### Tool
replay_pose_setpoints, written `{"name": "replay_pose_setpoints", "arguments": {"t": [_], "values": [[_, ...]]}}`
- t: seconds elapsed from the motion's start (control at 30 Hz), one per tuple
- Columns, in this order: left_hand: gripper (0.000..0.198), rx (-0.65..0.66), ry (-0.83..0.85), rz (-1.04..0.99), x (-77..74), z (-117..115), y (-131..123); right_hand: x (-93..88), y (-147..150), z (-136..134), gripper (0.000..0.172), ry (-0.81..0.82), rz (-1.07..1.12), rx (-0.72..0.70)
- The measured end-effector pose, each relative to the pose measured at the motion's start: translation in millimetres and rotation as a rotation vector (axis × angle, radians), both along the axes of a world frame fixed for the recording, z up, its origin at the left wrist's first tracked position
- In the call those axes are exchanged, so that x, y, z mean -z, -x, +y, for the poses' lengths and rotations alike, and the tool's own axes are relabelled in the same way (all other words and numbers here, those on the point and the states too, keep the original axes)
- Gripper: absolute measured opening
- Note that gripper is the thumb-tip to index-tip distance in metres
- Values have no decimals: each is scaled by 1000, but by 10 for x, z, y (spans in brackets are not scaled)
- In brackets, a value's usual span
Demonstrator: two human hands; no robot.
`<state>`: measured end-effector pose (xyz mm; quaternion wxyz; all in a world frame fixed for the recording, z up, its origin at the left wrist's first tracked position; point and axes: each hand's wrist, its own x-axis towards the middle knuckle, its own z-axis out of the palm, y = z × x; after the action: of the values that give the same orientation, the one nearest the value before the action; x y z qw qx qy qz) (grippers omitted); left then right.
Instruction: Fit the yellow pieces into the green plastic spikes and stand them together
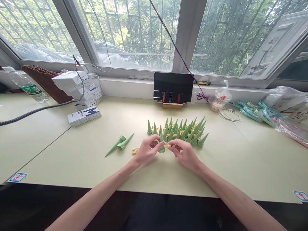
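Fingers of my left hand (149, 148) close around a green plant watering spike (162, 149), which stands point up on its round cap. From the other side my right hand (184, 152) pinches a small yellow valve (166, 145) against the spike's lower part; whether it is seated there I cannot tell. Just behind both hands stand rows of similar green spikes (189, 134), many with yellow valves. Several loose yellow valves (134, 150) lie beside my left wrist, partly hidden by it. Further left, two green spikes (125, 141) lie on their sides.
White boxes (84, 115) are stacked at the back left near a plastic bottle (32, 88). A phone showing a timer (172, 97) leans on a black tablet (173, 80). Bagged items (219, 98), a white cable (229, 115) and turquoise tools (258, 112) lie at the right.
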<state>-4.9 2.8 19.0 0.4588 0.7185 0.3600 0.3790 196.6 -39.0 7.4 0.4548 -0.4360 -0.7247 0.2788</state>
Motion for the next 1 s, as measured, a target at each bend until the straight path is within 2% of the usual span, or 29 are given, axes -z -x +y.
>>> {"name": "replay_pose_setpoints", "arguments": {"t": [0.4, 0.73, 1.0], "values": [[29, -19, -227, 27, -17, -25, -21, 6, 6, 6, 22, 43, -8, -8], [32, -54, -124, 31, -13, -27, -27, -5, 4, -5, 24, -26, -26, -5], [27, -37, -214, 69, -4, -28, -12, 28, 7, 11, 24, 16, -35, -13]]}}
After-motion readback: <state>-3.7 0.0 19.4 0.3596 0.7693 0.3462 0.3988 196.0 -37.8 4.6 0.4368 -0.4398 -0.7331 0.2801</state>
